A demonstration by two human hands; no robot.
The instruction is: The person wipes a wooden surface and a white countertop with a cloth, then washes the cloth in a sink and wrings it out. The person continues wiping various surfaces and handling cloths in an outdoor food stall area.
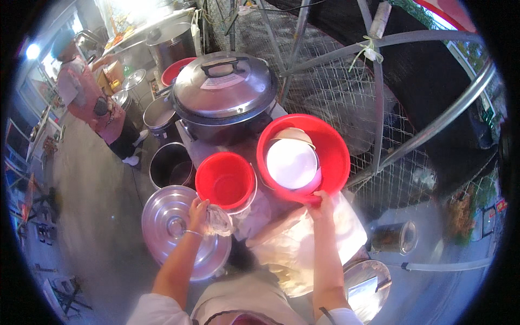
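My left hand (199, 215) has its fingers at the near-left rim of a small red basin (224, 180). Crumpled clear plastic (219, 220) lies against the palm; whether that is held too, I cannot tell. The basin is bare inside, and a pale rim shows just beneath it. With my right hand (322, 207) I grip the near rim of a large red basin (337, 162). Inside this one are a white bowl (291, 164), a beige bowl (293, 136) partly under it, and a pink item (310, 183) at the near side.
A large lidded pot (225, 87) stands beyond both basins. A round metal lid (174, 223) and an open dark pot (172, 165) lie left. White sacking (308, 243) hangs below my right hand. Wire fencing (325, 93) borders the right. A person (95, 97) stands at far left.
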